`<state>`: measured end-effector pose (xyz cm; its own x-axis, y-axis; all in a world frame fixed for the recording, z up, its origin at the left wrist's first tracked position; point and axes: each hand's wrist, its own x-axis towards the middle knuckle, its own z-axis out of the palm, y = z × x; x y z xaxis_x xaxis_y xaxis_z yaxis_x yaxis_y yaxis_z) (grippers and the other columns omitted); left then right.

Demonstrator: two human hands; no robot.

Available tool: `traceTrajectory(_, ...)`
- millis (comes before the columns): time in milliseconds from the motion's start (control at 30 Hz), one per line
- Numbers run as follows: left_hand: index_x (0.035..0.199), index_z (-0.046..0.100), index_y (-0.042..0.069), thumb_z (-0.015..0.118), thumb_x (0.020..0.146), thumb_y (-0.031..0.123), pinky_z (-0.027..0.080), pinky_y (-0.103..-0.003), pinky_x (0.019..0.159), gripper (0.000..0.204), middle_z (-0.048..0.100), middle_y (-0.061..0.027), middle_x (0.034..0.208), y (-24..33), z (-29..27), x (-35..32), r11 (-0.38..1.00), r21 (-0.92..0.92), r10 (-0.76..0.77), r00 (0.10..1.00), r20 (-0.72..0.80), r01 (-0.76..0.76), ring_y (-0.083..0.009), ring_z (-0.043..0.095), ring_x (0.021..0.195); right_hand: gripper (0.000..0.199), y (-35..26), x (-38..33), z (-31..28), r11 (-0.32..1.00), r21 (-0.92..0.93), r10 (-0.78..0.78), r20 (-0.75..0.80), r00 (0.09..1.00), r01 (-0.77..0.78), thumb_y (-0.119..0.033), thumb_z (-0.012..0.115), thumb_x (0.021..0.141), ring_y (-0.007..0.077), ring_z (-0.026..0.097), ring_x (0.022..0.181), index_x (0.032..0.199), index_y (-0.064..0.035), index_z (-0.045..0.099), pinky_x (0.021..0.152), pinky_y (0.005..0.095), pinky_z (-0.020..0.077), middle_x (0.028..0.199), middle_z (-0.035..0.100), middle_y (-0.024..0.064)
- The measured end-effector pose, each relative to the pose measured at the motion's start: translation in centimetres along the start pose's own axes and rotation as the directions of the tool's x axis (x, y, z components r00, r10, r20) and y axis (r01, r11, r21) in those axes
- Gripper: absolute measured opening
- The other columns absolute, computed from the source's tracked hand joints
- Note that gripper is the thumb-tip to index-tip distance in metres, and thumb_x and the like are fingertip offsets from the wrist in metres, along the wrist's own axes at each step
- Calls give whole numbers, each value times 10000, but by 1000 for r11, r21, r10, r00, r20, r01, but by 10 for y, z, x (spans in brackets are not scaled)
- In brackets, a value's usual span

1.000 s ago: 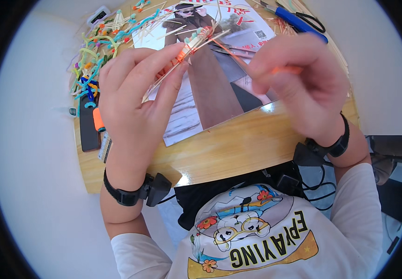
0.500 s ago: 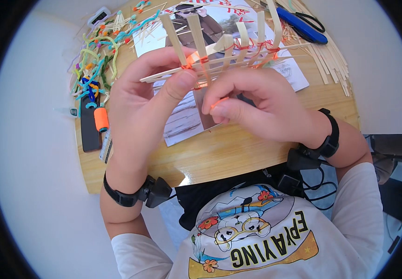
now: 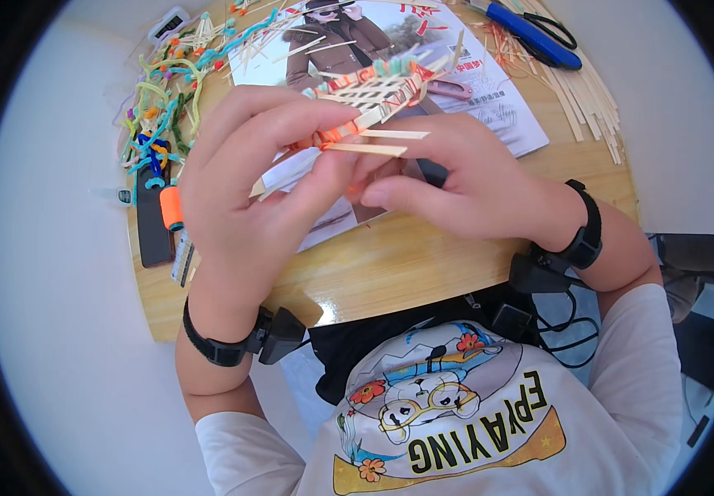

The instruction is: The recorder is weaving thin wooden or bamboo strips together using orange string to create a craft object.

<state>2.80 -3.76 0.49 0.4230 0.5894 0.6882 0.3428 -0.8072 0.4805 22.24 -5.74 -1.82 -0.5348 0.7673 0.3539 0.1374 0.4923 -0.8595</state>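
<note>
My left hand (image 3: 245,178) grips a small woven basket-like piece (image 3: 382,97) of pale bamboo strips between thumb and fingers. Orange-red thread binds its rim, and greenish bits show along the far side. The piece is tilted, with its lattice face turned up and several strip ends sticking out toward my right hand (image 3: 481,186). That hand is closed just beside it, thumb and fingers pinched on what looks like orange thread. The fingertips are partly hidden and slightly blurred.
A magazine (image 3: 514,132) lies beneath my hands on the wooden table (image 3: 406,269). At right are blue-handled pliers (image 3: 535,35) and loose bamboo strips (image 3: 592,112). Colourful pipe cleaners (image 3: 163,124), a dark phone (image 3: 155,231) and an orange thread spool (image 3: 171,207) lie at left.
The woven piece has been turned: its upright strips pointed away before, and now its lattice face shows with strip ends pointing right. My right hand has shifted slightly beside it.
</note>
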Motion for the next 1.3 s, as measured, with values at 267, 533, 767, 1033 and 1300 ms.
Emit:
traceTrajectory(267, 879, 670, 47, 719, 622, -33, 431, -275, 696, 274, 614, -56, 836, -8, -9, 3, 933, 304, 232, 968, -94, -194, -175, 565, 759, 231, -20, -2, -43, 716, -543, -574, -99, 813, 439, -16, 648, 794, 206, 555, 791, 1018, -19, 594, 684, 287, 457, 884, 593, 108)
traceTrajectory(533, 881, 669, 80, 754, 653, 43, 433, -347, 820, 247, 632, -16, 802, 0, -11, 2, 821, 452, 358, 931, 66, -348, -175, 571, 768, 272, -38, 12, -23, 565, -806, -425, -100, 900, 177, -71, 783, 646, 187, 507, 760, 894, -72, 673, 646, 269, 412, 871, 543, 57)
traceTrajectory(767, 887, 666, 85, 747, 650, 51, 428, -344, 823, 253, 631, -10, 801, -1, -6, 3, 822, 438, 375, 925, 68, -365, -165, 573, 766, 245, -23, 10, -31, 507, -807, -577, -57, 815, 303, -67, 787, 628, 198, 494, 701, 834, -72, 653, 618, 282, 393, 792, 531, 42)
traceTrajectory(1033, 906, 671, 88, 737, 624, 32, 418, -347, 820, 295, 629, -13, 810, -1, -4, 1, 829, 420, 376, 924, 69, -369, -169, 576, 774, 196, -34, 12, -22, 663, -733, -373, -151, 916, 149, 10, 722, 685, 190, 508, 725, 845, -41, 621, 624, 279, 396, 819, 555, 63)
traceTrajectory(1300, 895, 668, 80, 734, 640, 21, 417, -352, 849, 270, 643, -25, 834, -2, -4, 1, 847, 427, 329, 943, 46, -317, -176, 583, 789, 202, -30, 14, -22, 697, -699, -391, -178, 903, 163, 16, 711, 694, 185, 511, 733, 865, -35, 615, 631, 276, 399, 824, 556, 64)
